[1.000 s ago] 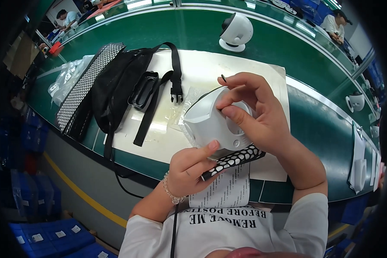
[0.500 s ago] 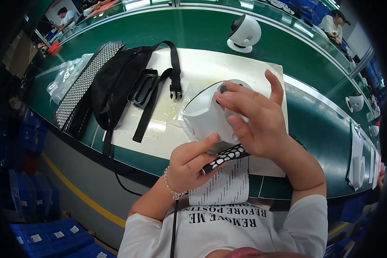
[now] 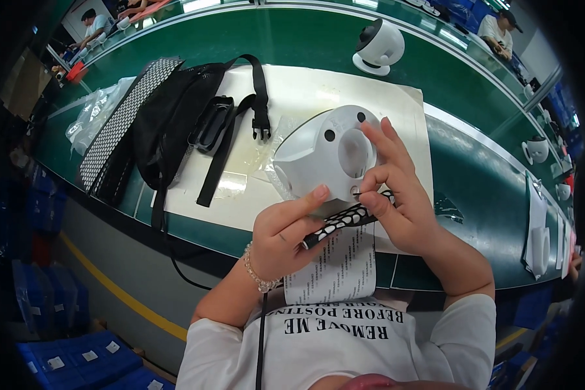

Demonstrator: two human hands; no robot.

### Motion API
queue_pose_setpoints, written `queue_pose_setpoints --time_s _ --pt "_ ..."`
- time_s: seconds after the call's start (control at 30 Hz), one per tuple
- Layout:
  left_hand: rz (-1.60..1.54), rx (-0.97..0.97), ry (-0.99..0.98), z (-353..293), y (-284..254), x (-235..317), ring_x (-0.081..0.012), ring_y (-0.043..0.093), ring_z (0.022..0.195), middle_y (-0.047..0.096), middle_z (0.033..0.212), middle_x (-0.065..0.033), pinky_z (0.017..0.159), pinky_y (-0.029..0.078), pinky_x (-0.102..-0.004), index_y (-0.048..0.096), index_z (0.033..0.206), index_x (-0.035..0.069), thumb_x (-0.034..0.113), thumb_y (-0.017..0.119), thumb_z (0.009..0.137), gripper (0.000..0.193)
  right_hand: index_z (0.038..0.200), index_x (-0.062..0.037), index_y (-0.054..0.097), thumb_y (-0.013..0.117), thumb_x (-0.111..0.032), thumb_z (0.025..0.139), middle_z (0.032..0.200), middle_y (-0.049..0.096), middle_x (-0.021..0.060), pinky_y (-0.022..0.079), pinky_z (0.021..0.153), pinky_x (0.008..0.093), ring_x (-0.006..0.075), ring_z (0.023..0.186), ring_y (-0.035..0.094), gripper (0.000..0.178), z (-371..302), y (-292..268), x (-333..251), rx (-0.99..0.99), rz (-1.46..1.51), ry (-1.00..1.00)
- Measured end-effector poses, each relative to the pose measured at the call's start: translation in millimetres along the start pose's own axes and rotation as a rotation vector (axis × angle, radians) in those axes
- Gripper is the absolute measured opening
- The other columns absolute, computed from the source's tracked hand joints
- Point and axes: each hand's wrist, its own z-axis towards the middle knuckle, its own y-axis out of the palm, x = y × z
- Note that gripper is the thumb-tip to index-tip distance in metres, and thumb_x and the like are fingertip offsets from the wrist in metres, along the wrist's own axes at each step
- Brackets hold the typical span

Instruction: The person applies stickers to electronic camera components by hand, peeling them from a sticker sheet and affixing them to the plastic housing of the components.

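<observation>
A white plastic housing (image 3: 305, 153) with a round recess lies tilted on bubble wrap (image 3: 276, 140). Two round black pads (image 3: 330, 135) show on its base, one left of the recess and one above it. My left hand (image 3: 283, 231) is closed round a curled black strip with white spots (image 3: 344, 220), its index fingertip resting on the housing's near edge. My right hand (image 3: 396, 195) pinches thumb and index finger at a small hole near that edge; a tiny dark bit shows at the fingertips, mostly hidden. Its other fingers extend beside the recess.
At left lie a black strapped bag (image 3: 182, 120), a spotted black sheet (image 3: 120, 130) and clear plastic bags (image 3: 101, 117). A white paperboard (image 3: 299, 81) covers part of the green bench. A finished-looking white device (image 3: 378, 47) stands at the back. Printed backing paper (image 3: 331, 273) hangs at the front edge.
My right hand has moved from the housing's upper pads down to its near edge, uncovering the recess and both black pads. My left hand keeps its hold on the spotted strip.
</observation>
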Motion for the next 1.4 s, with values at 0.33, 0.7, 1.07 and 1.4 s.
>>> queue_pose_setpoints --time_s 0.33,0.7,1.07,1.4 --pt "0.043 0.021 0.011 1.3 1.5 2.0 -0.0199 0.063 0.079 0.052 0.118 -0.0174 0.064 0.051 -0.0267 0.061 0.073 -0.001 -0.003 0.076 0.057 0.022 0.089 -0.0093 0.057 0.051 -0.02 0.087 0.13 0.045 0.0103 0.015 0.102 0.0423 0.0292 0.126 0.034 0.013 -10.3 7.3 1.9 0.103 -0.569 -0.257" --pt "0.002 0.105 -0.034 0.5 8.2 2.4 -0.02 0.06 0.068 0.058 0.113 -0.0135 0.056 0.048 -0.0272 0.058 0.067 0.002 0.0 0.074 0.052 0.022 0.095 -0.016 0.064 0.065 -0.015 0.072 0.118 0.054 0.0034 0.024 0.099 0.0412 0.0275 0.116 0.043 0.023 -17.8 6.4 -2.4 0.074 -0.618 -0.497" --pt "-0.001 0.047 0.013 -1.9 7.8 0.2 -0.0177 0.055 0.055 0.057 0.115 -0.0144 0.049 0.044 -0.0265 0.057 0.067 -0.001 0.0 0.07 0.053 0.019 0.1 -0.0139 0.061 0.062 -0.01 0.071 0.114 0.055 -0.0066 0.024 0.097 0.0343 0.012 0.108 0.048 0.029 -24.9 17.8 22.0 0.218 -0.441 -0.702" --pt "-0.006 0.076 0.014 0.4 9.3 0.9 -0.0172 0.055 0.055 0.058 0.113 -0.0138 0.049 0.044 -0.026 0.059 0.069 0.0 -0.005 0.068 0.054 0.018 0.084 -0.0146 0.062 0.067 -0.015 0.069 0.111 0.057 -0.0001 0.031 0.086 0.0346 0.0203 0.105 0.049 0.017 -17.5 10.2 11.8 0.238 -0.324 -0.445"
